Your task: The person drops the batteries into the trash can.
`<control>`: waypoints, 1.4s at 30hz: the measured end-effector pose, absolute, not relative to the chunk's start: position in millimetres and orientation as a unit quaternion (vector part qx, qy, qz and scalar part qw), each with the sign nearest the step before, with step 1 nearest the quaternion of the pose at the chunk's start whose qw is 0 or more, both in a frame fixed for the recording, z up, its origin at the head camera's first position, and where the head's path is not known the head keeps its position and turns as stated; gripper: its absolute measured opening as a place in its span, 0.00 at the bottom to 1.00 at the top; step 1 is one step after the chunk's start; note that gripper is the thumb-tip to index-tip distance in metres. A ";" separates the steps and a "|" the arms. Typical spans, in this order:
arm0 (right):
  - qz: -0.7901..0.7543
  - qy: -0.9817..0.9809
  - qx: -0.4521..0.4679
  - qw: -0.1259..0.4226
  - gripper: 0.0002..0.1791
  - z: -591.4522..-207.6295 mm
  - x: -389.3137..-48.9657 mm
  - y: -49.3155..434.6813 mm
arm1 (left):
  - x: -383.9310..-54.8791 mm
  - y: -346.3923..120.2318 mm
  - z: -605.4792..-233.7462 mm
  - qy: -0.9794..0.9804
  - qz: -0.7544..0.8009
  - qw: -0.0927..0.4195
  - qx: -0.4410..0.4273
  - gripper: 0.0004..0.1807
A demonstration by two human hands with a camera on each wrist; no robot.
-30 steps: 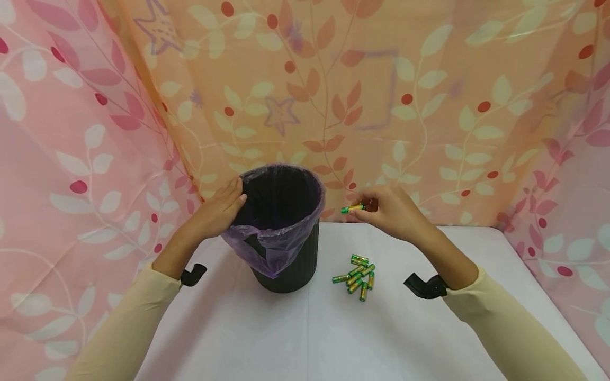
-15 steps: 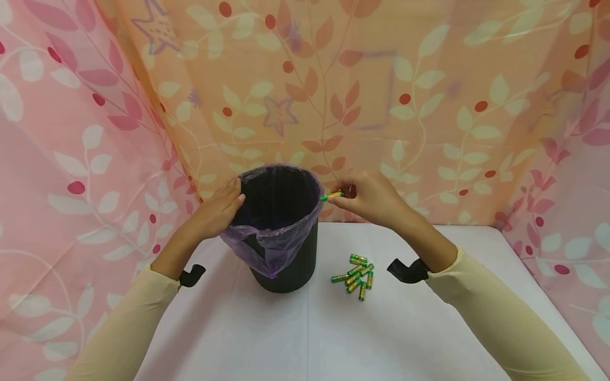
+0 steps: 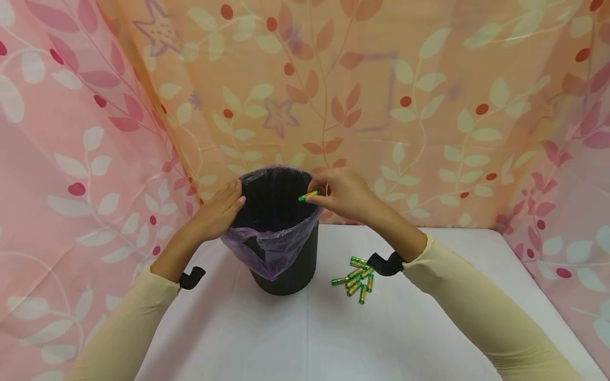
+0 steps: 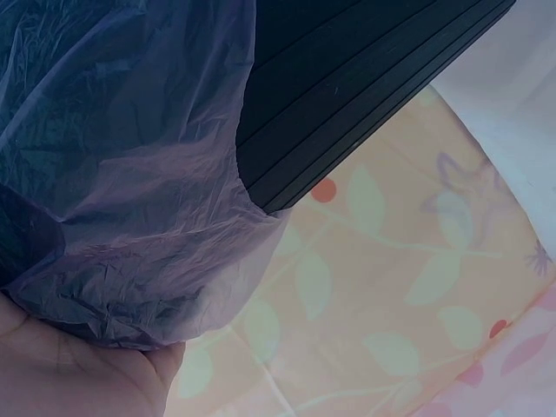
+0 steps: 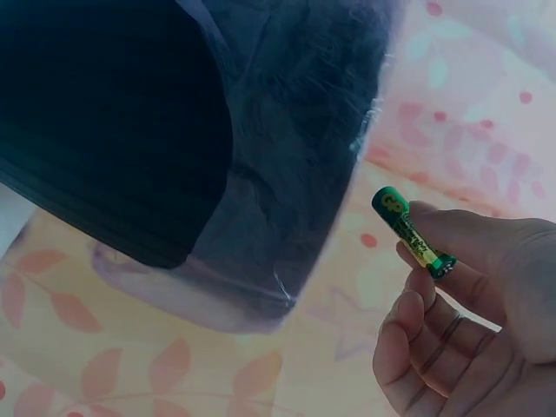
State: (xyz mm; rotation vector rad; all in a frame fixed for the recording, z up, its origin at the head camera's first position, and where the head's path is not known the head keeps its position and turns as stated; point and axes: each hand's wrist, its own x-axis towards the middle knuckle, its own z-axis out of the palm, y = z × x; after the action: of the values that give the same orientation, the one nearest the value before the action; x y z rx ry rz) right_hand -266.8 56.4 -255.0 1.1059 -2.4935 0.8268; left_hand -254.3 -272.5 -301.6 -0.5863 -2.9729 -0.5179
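Observation:
A black trash bin (image 3: 297, 267) with a purple plastic liner (image 3: 274, 251) folded over its rim stands upright on the table. My left hand (image 3: 216, 211) rests on the left side of the rim, fingers fairly straight; in the left wrist view its palm touches the liner (image 4: 174, 217). Between thumb and fingers, my right hand (image 3: 345, 196) pinches a green and gold battery (image 3: 309, 196) over the right part of the bin's mouth. The same battery (image 5: 413, 233) shows plainly in the right wrist view. Several similar batteries (image 3: 355, 280) lie in a loose pile right of the bin.
A white cloth covers the table (image 3: 305, 338). Patterned orange curtain (image 3: 333, 79) hangs behind, with pink curtains (image 3: 71, 159) at the sides. A black wrist mount (image 3: 385, 263) on the right arm partly covers the pile from view.
My right hand has moved left with the battery, from above the table right of the bin to over its mouth. The left hand and the pile have stayed put.

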 end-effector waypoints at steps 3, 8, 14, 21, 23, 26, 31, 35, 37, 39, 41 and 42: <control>0.285 -0.864 0.388 0.145 0.05 -256.6 -270.1 49.5 | -254.8 -272.6 -302.3 -0.966 -0.170 0.037 -0.191 0.36; 0.277 -0.870 0.387 0.126 0.07 -258.9 -276.3 39.3 | -256.8 -272.2 -301.4 -0.964 -0.172 0.047 -0.199 0.35; 0.261 -0.871 0.398 0.123 0.07 -262.4 -285.0 28.3 | -257.7 -271.5 -300.7 -0.962 -0.173 0.049 -0.204 0.34; 0.223 -0.877 0.399 0.146 0.08 -267.1 -290.4 19.0 | -258.4 -271.4 -301.7 -0.963 -0.169 0.050 -0.206 0.34; 0.211 -0.883 0.393 0.149 0.08 -267.6 -291.0 15.9 | -258.3 -271.4 -301.6 -0.963 -0.168 0.049 -0.207 0.34; 0.211 -0.890 0.380 0.136 0.06 -267.4 -291.4 11.5 | -258.2 -271.5 -301.2 -0.963 -0.167 0.049 -0.207 0.34; 0.239 -0.891 0.369 0.111 0.02 -266.4 -291.7 6.3 | -258.2 -271.3 -300.9 -0.962 -0.170 0.047 -0.209 0.34; 0.252 -0.886 0.376 0.104 0.02 -266.2 -292.1 4.1 | -257.9 -271.3 -300.5 -0.962 -0.174 0.044 -0.204 0.34; 0.252 -0.884 0.379 0.104 0.02 -266.0 -291.7 4.2 | -257.4 -270.9 -300.2 -0.962 -0.177 0.043 -0.202 0.35; 0.249 -0.885 0.380 0.107 0.02 -265.9 -290.7 5.0 | -257.6 -270.9 -300.3 -0.963 -0.177 0.042 -0.200 0.35; 0.242 -0.886 0.380 0.112 0.03 -265.7 -289.4 6.5 | -257.7 -270.6 -300.3 -0.962 -0.178 0.041 -0.201 0.35; 0.239 -0.886 0.380 0.117 0.03 -265.4 -288.5 7.6 | -257.8 -270.5 -300.4 -0.962 -0.178 0.041 -0.201 0.35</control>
State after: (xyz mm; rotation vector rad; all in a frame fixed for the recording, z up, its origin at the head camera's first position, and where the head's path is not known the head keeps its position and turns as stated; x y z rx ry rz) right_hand -288.5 7.6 -265.4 1.1122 -2.5940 0.6988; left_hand -257.8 -270.5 -300.4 -0.6162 -2.9471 -0.5439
